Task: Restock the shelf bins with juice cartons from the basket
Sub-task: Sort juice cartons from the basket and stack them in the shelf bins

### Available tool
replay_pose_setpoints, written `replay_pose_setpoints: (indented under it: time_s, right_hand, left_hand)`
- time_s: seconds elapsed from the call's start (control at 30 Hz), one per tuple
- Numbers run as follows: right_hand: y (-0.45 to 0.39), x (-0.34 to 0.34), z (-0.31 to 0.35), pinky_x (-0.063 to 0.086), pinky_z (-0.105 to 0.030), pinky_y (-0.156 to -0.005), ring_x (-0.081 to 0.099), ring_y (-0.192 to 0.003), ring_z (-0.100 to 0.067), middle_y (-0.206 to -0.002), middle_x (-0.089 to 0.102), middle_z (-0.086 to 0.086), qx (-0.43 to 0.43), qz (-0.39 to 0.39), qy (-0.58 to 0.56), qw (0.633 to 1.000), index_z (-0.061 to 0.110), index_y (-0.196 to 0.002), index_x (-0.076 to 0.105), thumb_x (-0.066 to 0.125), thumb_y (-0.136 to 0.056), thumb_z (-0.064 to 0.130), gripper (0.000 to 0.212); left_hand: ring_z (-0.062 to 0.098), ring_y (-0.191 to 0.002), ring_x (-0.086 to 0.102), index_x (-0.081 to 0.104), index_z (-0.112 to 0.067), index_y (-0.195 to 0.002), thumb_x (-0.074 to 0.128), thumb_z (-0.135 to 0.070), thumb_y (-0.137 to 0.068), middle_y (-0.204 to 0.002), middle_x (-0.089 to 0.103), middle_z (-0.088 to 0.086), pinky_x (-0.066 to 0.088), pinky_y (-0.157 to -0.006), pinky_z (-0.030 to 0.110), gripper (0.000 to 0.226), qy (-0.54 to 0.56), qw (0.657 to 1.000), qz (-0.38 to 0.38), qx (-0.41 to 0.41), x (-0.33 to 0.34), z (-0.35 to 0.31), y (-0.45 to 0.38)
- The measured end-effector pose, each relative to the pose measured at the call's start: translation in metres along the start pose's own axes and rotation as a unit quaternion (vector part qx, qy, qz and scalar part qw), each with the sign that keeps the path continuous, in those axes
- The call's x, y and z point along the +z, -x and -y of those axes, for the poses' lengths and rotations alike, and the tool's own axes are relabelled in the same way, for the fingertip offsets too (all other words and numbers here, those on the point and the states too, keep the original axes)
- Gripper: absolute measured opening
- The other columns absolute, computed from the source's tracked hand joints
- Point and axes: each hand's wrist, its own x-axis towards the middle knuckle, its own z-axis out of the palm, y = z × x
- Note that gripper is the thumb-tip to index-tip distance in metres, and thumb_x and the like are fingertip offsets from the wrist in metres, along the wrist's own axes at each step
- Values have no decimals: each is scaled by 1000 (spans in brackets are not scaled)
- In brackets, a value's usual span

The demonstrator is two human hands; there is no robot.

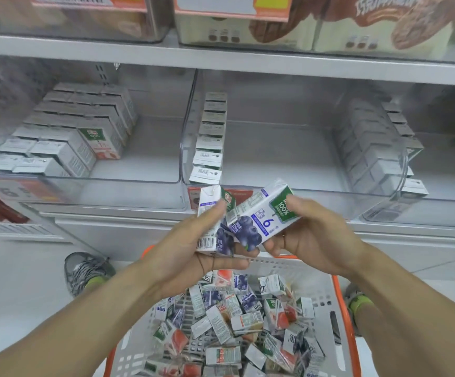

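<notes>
The left hand (pixel 193 240) grips 1 upright blueberry carton (pixel 212 221); beside it, touching, the right hand (pixel 310 235) grips a tilted blueberry carton (pixel 261 213), both above the basket (pixel 329 289) of loose cartons (pixel 237 322), before the middle bin (pixel 275 191).

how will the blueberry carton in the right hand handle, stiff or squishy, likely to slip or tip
The blueberry carton is a flat-sided box with crisp edges, so probably fairly stiff. The right hand pinches it by its ends alone, which suggests it is light. Its print looks glossy, so it may be slightly slippery. Set upright, its narrow base could tip.
</notes>
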Motion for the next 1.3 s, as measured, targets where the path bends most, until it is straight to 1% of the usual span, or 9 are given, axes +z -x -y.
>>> replay_pose_setpoints:
  time_s: [0.1,0.23,0.4,0.57,0.8,0.93,1.03,1.2,1.3]
  right_hand:
    - [6,-3,-2,52,-29,-60,60,-66,-24,-91,68,-18,-10,-28,69,997,-5,-114,58,82,-76,29,56]
    - [12,-11,-1,55,-33,-64,65,-72,-27,-92,72,-18,-27,-50,125,990,-4,-115,52,89,-70,23,64]
    - [20,-13,5,56,-60,-84,68,-95,-46,-111,71,-21,-3,-13,202,979,7,-114,67,78,-75,-2,42]
    - [22,-12,0,58,-54,-84,69,-99,-44,-128,65,-19,48,2,218,975,7,-134,58,71,-81,1,54]
    - [29,-18,0,57,-59,-83,60,-111,-54,-142,51,-15,85,80,206,972,36,-151,34,69,-83,-10,90]
    - [32,-20,-2,37,-77,-97,49,-127,-49,-143,47,-19,79,116,237,961,15,-151,36,67,-81,-19,85]
    - [37,-20,2,39,-79,-91,56,-113,-44,-122,56,-16,58,146,256,954,2,-135,49,70,-77,-18,65]
    - [57,-28,18,45,-65,-90,59,-106,-40,-118,59,-12,10,124,236,964,-4,-125,51,70,-74,-23,58]
    - [77,-42,34,51,-44,-90,60,-108,-26,-117,61,-9,-45,73,231,969,-1,-121,52,68,-72,-27,58]
  left_hand:
    - [28,-78,70,73,-5,-111,73,-42,-77,-98,70,23,59,-67,34,50,20,1000,-3,-4,0,3,3]
    - [35,-81,70,77,-4,-103,68,-32,-85,-106,69,25,60,-70,38,34,54,997,20,-47,0,7,6]
    - [32,-101,70,72,-14,-118,82,-40,-73,-123,67,19,59,-76,42,53,22,989,117,-85,-1,14,5]
    - [30,-87,72,73,-15,-115,93,-37,-59,-113,70,19,59,-71,42,64,0,987,140,-82,2,24,4]
    - [30,-83,70,73,-11,-112,90,-35,-65,-107,69,21,59,-70,39,55,-26,972,201,-123,4,27,0]
    - [32,-83,70,56,-2,-128,87,-30,-70,-110,64,26,57,-68,38,71,-45,957,238,-158,5,32,-5]
    - [34,-95,66,46,-2,-134,87,-26,-71,-117,60,24,57,-72,40,79,-39,952,256,-164,9,37,-9]
    - [47,-124,37,45,-6,-142,77,-43,-81,-138,44,35,28,-103,65,78,-18,957,268,-113,21,39,-19]
    - [45,-116,46,42,-2,-145,70,-52,-83,-141,39,38,47,-91,53,84,7,963,261,-65,34,29,-22]
